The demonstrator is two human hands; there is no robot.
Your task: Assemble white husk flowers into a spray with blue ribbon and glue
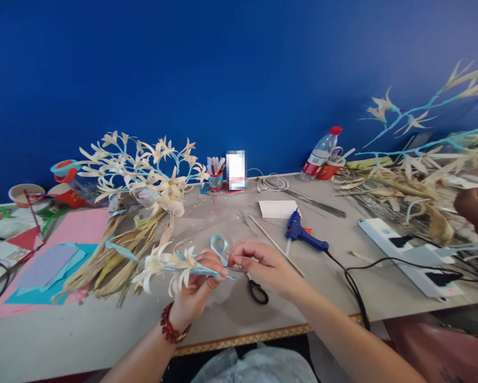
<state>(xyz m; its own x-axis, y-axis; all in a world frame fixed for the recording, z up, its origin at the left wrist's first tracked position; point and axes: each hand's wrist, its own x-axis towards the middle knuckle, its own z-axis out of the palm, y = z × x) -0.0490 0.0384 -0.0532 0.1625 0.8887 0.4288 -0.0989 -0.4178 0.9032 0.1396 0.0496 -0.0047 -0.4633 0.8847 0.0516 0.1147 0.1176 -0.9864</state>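
Note:
In my left hand [201,284] lies a spray of pale husk flowers [159,270], its blue-wrapped stem pinched between the fingers and its tip pointing right. A strip of light blue ribbon [218,246] loops up beside the stem. My right hand [262,266] is closed with thumb and fingertips together at the ribbon's end, close to the stem. Black-handled scissors [258,292] lie on the table just under my right hand, their blades mostly hidden. A thin wooden stick [276,244] rests behind that hand.
A blue glue gun [302,231] and a white power strip [410,260] with trailing cords lie to the right. Finished husk flowers [159,170] stand at left above dried husks [91,266] and coloured paper [51,271]. Another person's hand [476,210] is at far right.

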